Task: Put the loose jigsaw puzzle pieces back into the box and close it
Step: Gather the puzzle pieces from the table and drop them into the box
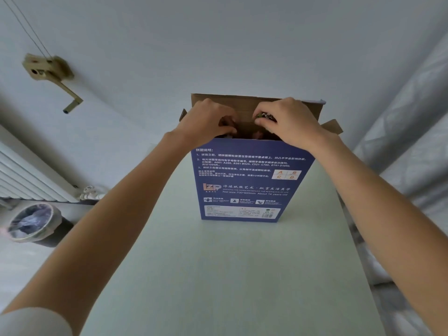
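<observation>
Your box [252, 180] stands upright on the pale tabletop [230, 275], centre of the frame, blue printed face toward you. Its top is open: brown flaps stick up at the back and out to both sides.

Your left hand [206, 120] is at the left of the opening, upper centre of frame, fingers curled, thumb and fingertips pinching something dark over the mouth of the box. It looks like puzzle pieces, too shadowed to be sure.

Your right hand [283, 120] is at the right of the opening, fingers curled round a small clump of mottled puzzle pieces [265, 115], held just above the box mouth.

More dark pieces show inside the box below both hands, details unclear. Both hands are close together, not touching each other.

Left side of frame: white radiator [29, 175], a bin [34, 223] with a plastic liner on the floor lower left, and a brass crank handle [52, 76] on the wall, upper left. Right edge: something covered in plastic sheeting [412, 146].
</observation>
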Tool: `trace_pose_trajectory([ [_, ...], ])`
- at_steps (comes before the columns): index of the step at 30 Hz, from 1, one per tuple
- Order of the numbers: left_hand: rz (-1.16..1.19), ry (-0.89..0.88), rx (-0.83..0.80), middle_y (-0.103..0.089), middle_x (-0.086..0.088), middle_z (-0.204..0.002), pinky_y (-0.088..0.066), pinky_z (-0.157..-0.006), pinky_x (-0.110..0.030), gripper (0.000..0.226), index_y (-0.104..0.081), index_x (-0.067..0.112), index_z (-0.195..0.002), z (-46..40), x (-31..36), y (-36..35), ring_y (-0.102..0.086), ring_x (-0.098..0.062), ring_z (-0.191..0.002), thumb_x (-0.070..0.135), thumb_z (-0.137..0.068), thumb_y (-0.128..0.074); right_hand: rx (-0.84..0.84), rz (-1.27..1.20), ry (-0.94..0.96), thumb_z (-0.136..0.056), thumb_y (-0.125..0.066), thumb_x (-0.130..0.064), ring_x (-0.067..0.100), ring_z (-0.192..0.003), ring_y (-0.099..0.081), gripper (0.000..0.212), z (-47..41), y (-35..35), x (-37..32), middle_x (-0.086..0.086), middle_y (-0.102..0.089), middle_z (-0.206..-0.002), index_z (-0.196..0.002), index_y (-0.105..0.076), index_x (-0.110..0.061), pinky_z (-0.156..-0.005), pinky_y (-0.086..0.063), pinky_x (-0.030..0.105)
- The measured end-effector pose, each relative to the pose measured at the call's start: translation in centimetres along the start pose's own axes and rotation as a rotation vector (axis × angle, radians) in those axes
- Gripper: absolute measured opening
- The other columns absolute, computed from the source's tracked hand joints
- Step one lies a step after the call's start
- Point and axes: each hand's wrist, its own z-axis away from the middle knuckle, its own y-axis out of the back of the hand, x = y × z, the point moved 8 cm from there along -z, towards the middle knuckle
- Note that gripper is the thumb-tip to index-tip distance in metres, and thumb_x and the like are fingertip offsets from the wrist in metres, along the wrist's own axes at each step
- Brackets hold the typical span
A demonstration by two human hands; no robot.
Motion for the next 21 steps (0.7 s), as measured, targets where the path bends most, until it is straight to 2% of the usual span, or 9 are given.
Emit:
trace_pose_trajectory([
  [4, -0.053, 0.035, -0.014, -0.071, 0.005, -0.089, -0.041, -0.066, -0.026, 0.018, -0.07, 0.024, -0.1, 0.3, -0.4, -0.2, -0.057, -0.012, -0.076, 0.033, -0.088, -0.06, -0.059, -0.004, 0.001, -0.095, -0.049, -0.028, 0.018, -0.082, -0.063, 0.021, -0.2, -1.0, 0.2, 0.0, -0.07, -0.09, -0.102, -0.067, -0.02, -0.067, -0.039, 0.026],
  [8, 0.011, 0.007, -0.003, -0.071, 0.008, -0.088, -0.047, -0.069, -0.03, 0.021, -0.07, 0.026, -0.098, 1.2, 0.5, -0.5, -0.062, -0.011, -0.077, 0.038, -0.09, -0.055, -0.073, -0.025, 0.025, -0.095, -0.05, -0.027, 0.016, -0.09, -0.061, 0.02, -0.3, -0.8, -0.7, -0.004, -0.069, -0.099, -0.103, -0.068, -0.022, -0.075, -0.047, 0.032],
  [12, 0.116, -0.001, 0.05, -0.07, 0.013, -0.082, -0.052, -0.069, -0.027, 0.014, -0.072, 0.03, -0.093, 2.1, 1.6, -0.4, -0.063, -0.002, -0.075, 0.036, -0.086, -0.062, -0.066, -0.07, 0.009, -0.09, -0.056, -0.011, 0.014, -0.093, -0.062, 0.021, 0.1, -0.9, -1.1, -0.003, -0.069, -0.101, -0.104, -0.068, -0.021, -0.082, -0.049, 0.032],
  [15, 0.157, -0.002, 0.084, -0.065, 0.019, -0.076, -0.054, -0.068, -0.029, 0.011, -0.072, 0.03, -0.09, 2.5, 1.9, -0.2, -0.062, 0.001, -0.072, 0.036, -0.083, -0.066, -0.007, -0.081, 0.016, -0.091, -0.055, -0.01, 0.013, -0.093, -0.061, 0.021, 0.8, -0.8, -1.5, -0.001, -0.068, -0.103, -0.105, -0.068, -0.017, -0.079, -0.046, 0.027],
  [18, 0.13, -0.006, 0.105, -0.067, 0.014, -0.078, -0.053, -0.068, -0.03, 0.012, -0.073, 0.028, -0.094, 2.8, 2.0, -0.2, -0.06, -0.001, -0.071, 0.026, -0.082, -0.068, 0.043, -0.115, 0.011, -0.093, -0.052, -0.013, 0.006, -0.087, -0.055, 0.019, 1.0, -0.5, -1.6, -0.001, -0.068, -0.102, -0.104, -0.068, -0.015, -0.076, -0.038, 0.021],
  [21, 0.123, 0.0, 0.145, -0.07, 0.01, -0.081, -0.052, -0.067, -0.027, 0.014, -0.073, 0.028, -0.094, 3.1, 2.1, -0.2, -0.059, -0.002, -0.071, 0.022, -0.083, -0.067, 0.021, -0.128, 0.002, -0.093, -0.049, -0.006, 0.011, -0.093, -0.061, 0.024, 1.2, -0.7, -1.4, 0.0, -0.069, -0.103, -0.104, -0.068, -0.014, -0.081, -0.045, 0.022],
])
